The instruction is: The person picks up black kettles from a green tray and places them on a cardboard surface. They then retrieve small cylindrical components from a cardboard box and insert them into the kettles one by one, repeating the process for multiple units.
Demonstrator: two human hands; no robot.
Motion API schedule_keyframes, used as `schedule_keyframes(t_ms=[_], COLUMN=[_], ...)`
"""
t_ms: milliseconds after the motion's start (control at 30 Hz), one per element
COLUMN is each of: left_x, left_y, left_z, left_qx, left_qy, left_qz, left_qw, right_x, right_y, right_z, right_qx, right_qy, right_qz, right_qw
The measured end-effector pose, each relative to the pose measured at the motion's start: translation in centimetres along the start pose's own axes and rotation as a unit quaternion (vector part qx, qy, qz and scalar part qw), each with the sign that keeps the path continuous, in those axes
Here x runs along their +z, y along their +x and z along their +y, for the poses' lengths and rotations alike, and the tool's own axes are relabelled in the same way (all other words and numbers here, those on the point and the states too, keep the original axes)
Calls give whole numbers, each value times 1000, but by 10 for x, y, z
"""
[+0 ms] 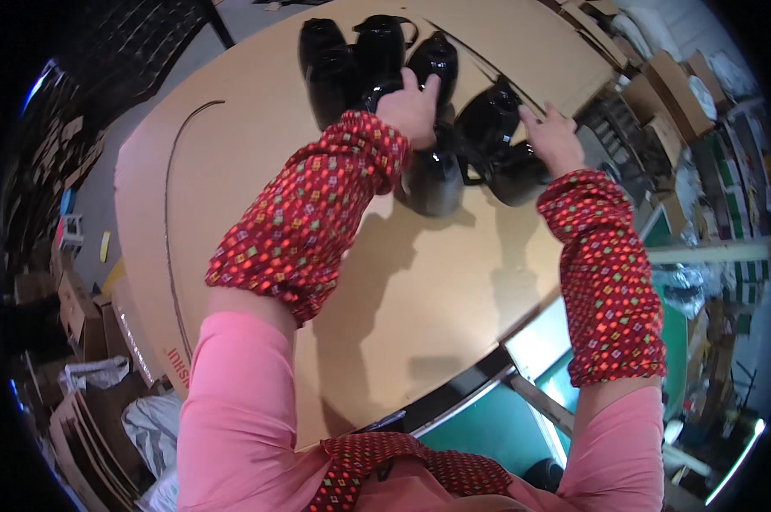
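Note:
Several glossy black jugs [431, 183] with handles stand close together at the far side of the cardboard-covered table [454, 282]. My left hand [409, 111] reaches in among them, its visible fingers stretched out and apart. It lies against or just over a jug [437, 61] in the middle of the cluster; contact is hard to tell. At the right end of the group, my right hand [558, 138] is beside a jug [489, 115], fingers spread, with another jug [519, 173] just below it. Both forearms wear red patterned sleeve covers. Part of each hand's grip side is hidden.
A dark cord or strip [171, 222] curves along the cardboard's left side. Open cardboard boxes [675, 98] and loaded shelves line the right. Flattened cartons [83, 435] and plastic bags [151, 427] lie at lower left. A green surface [479, 427] shows below the table's near edge.

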State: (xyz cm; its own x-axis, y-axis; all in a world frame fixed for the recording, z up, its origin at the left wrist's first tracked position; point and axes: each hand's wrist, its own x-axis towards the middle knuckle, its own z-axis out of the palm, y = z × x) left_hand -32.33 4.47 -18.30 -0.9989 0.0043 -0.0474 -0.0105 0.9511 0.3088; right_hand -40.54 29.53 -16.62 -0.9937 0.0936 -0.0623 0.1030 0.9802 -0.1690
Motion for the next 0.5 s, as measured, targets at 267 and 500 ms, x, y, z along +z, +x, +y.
schedule_keyframes(t_ms=[267, 500], left_x=[-87, -68], left_y=[-55, 15], left_z=[-93, -185], left_qx=[-85, -84], left_qy=[58, 162], left_qz=[-90, -117], left_qw=[991, 976], right_x=[31, 48], right_y=[101, 131], right_z=[-27, -43], right_qx=[-26, -130], right_qy=[59, -87], right_qz=[-167, -122], right_qw=[984, 980])
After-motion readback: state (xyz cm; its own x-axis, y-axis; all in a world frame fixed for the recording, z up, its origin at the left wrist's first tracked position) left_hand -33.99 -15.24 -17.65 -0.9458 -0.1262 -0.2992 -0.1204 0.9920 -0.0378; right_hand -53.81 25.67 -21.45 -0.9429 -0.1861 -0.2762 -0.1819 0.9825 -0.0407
